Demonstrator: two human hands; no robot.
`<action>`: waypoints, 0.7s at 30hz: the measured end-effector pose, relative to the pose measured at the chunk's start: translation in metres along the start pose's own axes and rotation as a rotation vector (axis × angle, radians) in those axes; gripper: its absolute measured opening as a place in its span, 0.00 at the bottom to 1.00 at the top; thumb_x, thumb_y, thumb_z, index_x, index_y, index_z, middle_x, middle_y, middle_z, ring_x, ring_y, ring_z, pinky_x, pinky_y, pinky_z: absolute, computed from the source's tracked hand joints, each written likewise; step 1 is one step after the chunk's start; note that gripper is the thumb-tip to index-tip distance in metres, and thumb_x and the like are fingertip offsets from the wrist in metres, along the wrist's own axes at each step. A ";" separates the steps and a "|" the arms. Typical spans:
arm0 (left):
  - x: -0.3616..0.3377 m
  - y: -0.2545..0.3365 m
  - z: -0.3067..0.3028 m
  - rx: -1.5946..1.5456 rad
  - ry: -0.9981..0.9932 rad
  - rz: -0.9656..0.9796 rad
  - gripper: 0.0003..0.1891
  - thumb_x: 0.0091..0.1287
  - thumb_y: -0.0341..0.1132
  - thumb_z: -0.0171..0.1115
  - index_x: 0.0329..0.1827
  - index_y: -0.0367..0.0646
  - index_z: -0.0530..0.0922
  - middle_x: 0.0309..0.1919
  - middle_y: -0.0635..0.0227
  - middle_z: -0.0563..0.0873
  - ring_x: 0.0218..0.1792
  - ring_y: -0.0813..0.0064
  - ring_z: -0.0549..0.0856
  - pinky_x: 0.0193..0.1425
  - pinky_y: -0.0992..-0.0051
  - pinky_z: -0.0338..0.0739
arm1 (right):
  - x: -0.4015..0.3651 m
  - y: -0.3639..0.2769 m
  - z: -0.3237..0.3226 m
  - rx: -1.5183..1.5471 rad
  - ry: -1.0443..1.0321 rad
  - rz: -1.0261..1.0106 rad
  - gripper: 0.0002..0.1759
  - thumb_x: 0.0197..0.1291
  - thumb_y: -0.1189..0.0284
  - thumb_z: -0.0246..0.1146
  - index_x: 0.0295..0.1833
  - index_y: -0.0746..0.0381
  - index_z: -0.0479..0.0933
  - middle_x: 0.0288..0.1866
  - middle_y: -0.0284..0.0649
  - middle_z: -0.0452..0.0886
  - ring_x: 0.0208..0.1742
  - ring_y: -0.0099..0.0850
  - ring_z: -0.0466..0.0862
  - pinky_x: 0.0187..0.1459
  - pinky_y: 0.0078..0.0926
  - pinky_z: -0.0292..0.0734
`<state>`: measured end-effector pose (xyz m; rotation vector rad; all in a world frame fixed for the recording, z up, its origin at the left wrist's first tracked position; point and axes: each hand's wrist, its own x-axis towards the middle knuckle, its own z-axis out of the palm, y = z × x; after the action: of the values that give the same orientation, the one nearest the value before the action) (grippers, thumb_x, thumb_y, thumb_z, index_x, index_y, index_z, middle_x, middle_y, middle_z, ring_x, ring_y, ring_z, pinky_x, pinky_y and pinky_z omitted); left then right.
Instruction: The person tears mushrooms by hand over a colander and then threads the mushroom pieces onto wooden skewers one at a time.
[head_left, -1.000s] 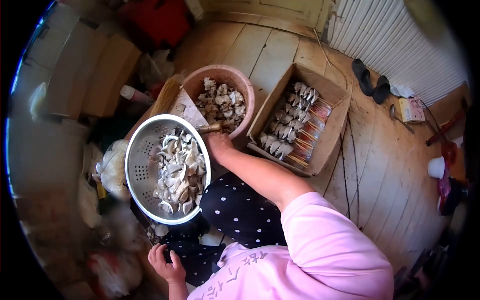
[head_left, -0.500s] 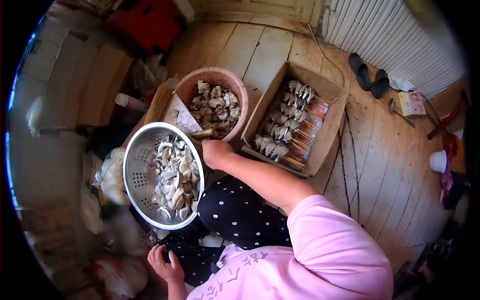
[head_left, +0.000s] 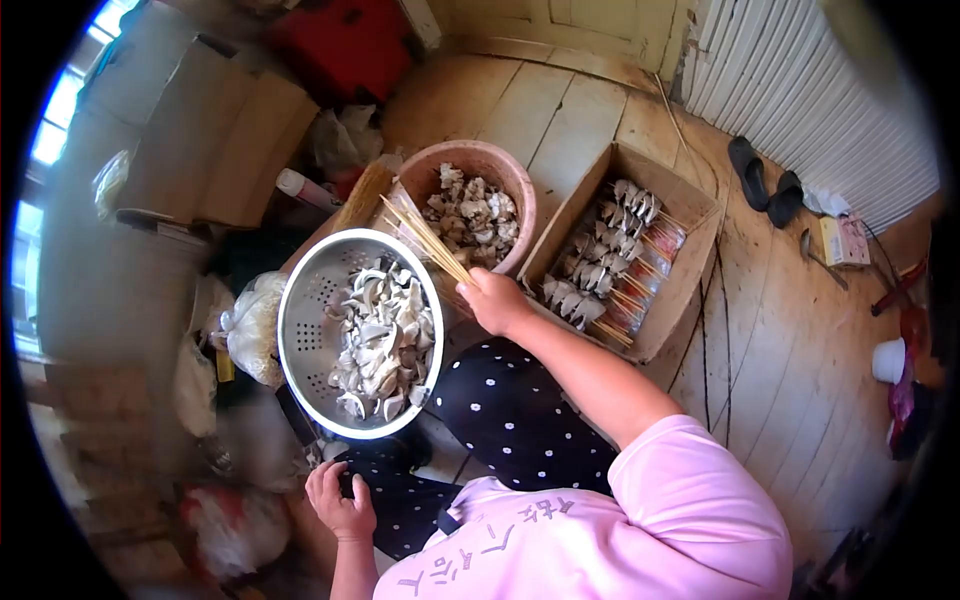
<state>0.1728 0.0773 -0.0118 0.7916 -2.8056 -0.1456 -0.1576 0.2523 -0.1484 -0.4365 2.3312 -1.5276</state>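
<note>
My right hand (head_left: 496,301) is closed around a bundle of thin wooden sticks (head_left: 430,238), which point up and left over the gap between colander and tub. My left hand (head_left: 341,500) rests near my leg, fingers apart, holding nothing. In front of me a metal colander (head_left: 305,340) holds many grey-white mushroom pieces (head_left: 378,345). Behind it stands a pink tub (head_left: 528,190) with pale, clumpy pieces inside. A cardboard box (head_left: 690,200) on the right contains rows of skewered mushroom pieces (head_left: 600,270), their stick ends pointing right.
A straw brush (head_left: 366,196) and a spray can (head_left: 306,189) lie behind the colander. Left of it is a plastic bag (head_left: 256,325). Black slippers (head_left: 765,185), a small patterned box (head_left: 846,241) and a white cup (head_left: 888,361) are on the right. A red container (head_left: 340,50) stands at the back.
My right hand has lifted a bundle of sticks that now shows above the tub and colander. The view has shifted, so the objects appear farther right. My left hand remains spread.
</note>
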 end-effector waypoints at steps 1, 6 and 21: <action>-0.001 0.000 0.000 -0.003 0.015 -0.007 0.13 0.51 0.31 0.63 0.41 0.44 0.80 0.47 0.60 0.81 0.53 0.56 0.76 0.62 0.61 0.68 | -0.004 -0.004 -0.003 -0.013 0.019 -0.037 0.16 0.66 0.60 0.57 0.37 0.64 0.73 0.28 0.50 0.78 0.31 0.45 0.80 0.36 0.40 0.72; 0.001 -0.012 0.002 -0.043 -0.008 -0.019 0.16 0.52 0.34 0.66 0.44 0.44 0.79 0.46 0.61 0.82 0.53 0.57 0.77 0.62 0.62 0.68 | -0.034 -0.061 -0.027 0.195 -0.035 -0.256 0.16 0.66 0.64 0.56 0.31 0.66 0.70 0.24 0.46 0.75 0.28 0.38 0.76 0.35 0.39 0.69; 0.112 0.054 -0.009 -1.482 0.021 -0.206 0.41 0.57 0.38 0.70 0.73 0.38 0.58 0.65 0.54 0.72 0.68 0.61 0.70 0.69 0.64 0.64 | -0.114 -0.163 -0.024 0.062 -0.510 -0.354 0.19 0.69 0.66 0.54 0.60 0.63 0.73 0.38 0.48 0.82 0.40 0.40 0.82 0.45 0.34 0.74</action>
<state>0.0549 0.0642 0.0260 0.5731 -1.7281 -1.8553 -0.0516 0.2575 0.0219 -1.1238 1.8706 -1.4112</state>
